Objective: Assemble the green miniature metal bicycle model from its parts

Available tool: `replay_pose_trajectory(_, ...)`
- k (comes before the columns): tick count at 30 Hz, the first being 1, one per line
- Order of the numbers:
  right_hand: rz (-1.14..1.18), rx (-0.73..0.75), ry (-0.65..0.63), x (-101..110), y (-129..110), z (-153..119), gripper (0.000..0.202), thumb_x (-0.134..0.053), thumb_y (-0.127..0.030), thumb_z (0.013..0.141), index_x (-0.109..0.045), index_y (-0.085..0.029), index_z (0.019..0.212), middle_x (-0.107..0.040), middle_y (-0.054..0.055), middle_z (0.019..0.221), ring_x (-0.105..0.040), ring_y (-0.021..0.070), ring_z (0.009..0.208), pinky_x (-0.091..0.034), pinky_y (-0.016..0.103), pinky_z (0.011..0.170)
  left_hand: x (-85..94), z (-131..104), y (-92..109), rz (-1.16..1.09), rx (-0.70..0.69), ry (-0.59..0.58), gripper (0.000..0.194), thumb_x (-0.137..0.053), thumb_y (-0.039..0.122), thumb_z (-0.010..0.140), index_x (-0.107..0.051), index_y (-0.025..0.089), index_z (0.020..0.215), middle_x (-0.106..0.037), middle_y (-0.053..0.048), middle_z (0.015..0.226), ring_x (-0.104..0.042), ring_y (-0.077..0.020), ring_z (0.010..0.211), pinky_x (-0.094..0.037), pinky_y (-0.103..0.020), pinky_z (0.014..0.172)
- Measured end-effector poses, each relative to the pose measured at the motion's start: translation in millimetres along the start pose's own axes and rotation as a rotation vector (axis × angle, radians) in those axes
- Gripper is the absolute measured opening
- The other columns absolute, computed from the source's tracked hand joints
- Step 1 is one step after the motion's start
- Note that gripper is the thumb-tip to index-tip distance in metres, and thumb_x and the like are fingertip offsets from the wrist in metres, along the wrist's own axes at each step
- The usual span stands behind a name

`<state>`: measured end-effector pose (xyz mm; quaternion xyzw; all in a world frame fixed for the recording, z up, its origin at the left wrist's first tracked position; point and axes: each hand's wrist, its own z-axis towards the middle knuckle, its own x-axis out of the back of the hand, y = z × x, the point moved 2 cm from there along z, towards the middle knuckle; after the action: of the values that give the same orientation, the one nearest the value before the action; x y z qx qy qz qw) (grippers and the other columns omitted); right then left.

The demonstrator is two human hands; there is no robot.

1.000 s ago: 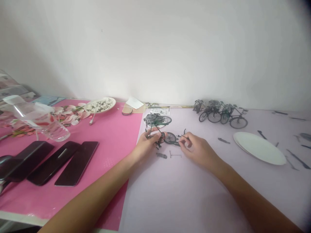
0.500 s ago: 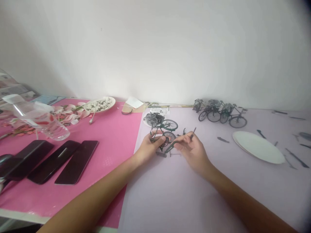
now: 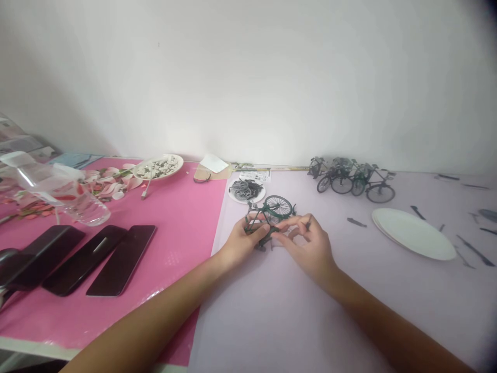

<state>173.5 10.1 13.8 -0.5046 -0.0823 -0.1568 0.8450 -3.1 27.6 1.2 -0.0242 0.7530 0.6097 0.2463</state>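
My left hand (image 3: 244, 237) is closed around a dark green model bicycle (image 3: 278, 206), held tilted with one spoked wheel facing up and away from me. My right hand (image 3: 306, 239) pinches a small dark bicycle part (image 3: 274, 231) against the frame; the fingers cover most of it. A dark tip shows between that hand's other fingers, too little to make out. Just beyond the bicycle, a small white plate (image 3: 232, 195) carries a pile of black wheels and parts (image 3: 248, 189).
Several finished model bicycles (image 3: 373, 187) stand by the wall. At right lie a white oval plate (image 3: 413, 233) and loose dark parts (image 3: 476, 251). On the pink cover (image 3: 174, 248) at left are phones (image 3: 122, 261), a plastic bottle (image 3: 58, 189), artificial petals (image 3: 112, 184) and a dish of white pieces (image 3: 163, 167).
The bicycle has turned in my left hand, its upper wheel shifting right. My right hand has moved in against the frame with the dark part, and the thin dark stick in its fingers shows less.
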Motion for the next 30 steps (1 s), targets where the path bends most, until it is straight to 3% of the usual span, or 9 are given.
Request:
replay_pose_trajectory(10,-0.021,-0.059,-0.036,1.6,1.6,1.9,0.056,-0.081,-0.031,0.085,-0.026,-0.027,0.076,-0.080,0.007,0.100,-0.074,0.0259,0.093,-0.054,0.037,0.071,-4.6,-4.5,4.8,0.020,0.010,0.026,0.059,-0.084,0.052,0.078,-0.056,0.018,0.117,-0.063,0.002,0.076,-0.054,-0.0091,0.062,-0.040,-0.023,0.061)
replay_pose_trajectory(15,0.086,-0.160,-0.047,-0.5,5.9,1.8,0.054,-0.083,-0.032,0.083,-0.029,-0.027,0.078,-0.078,0.006,0.100,-0.073,0.0231,0.089,-0.051,0.033,0.067,-2.7,-4.6,0.1,-0.063,0.045,0.016,0.060,-0.087,0.045,0.078,-0.055,0.021,0.122,-0.072,-0.004,0.094,-0.063,-0.0120,0.072,-0.043,-0.025,0.068)
replay_pose_trajectory(20,0.152,-0.214,-0.080,1.8,1.4,6.1,0.051,-0.084,-0.034,0.082,-0.034,-0.026,0.078,-0.078,0.006,0.098,-0.073,0.0229,0.093,-0.051,0.032,0.068,0.0,-5.0,3.0,-0.036,0.061,-0.067,0.071,-0.093,0.025,0.069,-0.055,0.020,0.128,-0.074,-0.013,0.118,-0.071,-0.0215,0.095,-0.050,-0.031,0.078)
replay_pose_trajectory(25,0.266,-0.386,-0.098,6.0,-2.2,12.5,0.062,-0.091,-0.039,0.072,-0.030,-0.026,0.078,-0.079,0.006,0.094,-0.073,0.0236,0.086,-0.050,0.030,0.061,1.1,-2.9,5.9,0.036,0.088,-0.118,0.054,-0.092,0.025,0.070,-0.062,0.017,0.114,-0.076,-0.010,0.104,-0.071,-0.0186,0.090,-0.050,-0.029,0.079)
replay_pose_trajectory(30,0.302,-0.445,-0.080,7.8,-2.8,16.1,0.069,-0.094,-0.045,0.066,-0.028,-0.026,0.077,-0.079,0.007,0.092,-0.074,0.0275,0.099,-0.055,0.033,0.073,-2.1,-3.6,7.9,0.167,0.025,-0.130,0.053,-0.089,0.031,0.076,-0.069,0.013,0.121,-0.077,-0.009,0.094,-0.069,-0.0161,0.080,-0.051,-0.029,0.077)
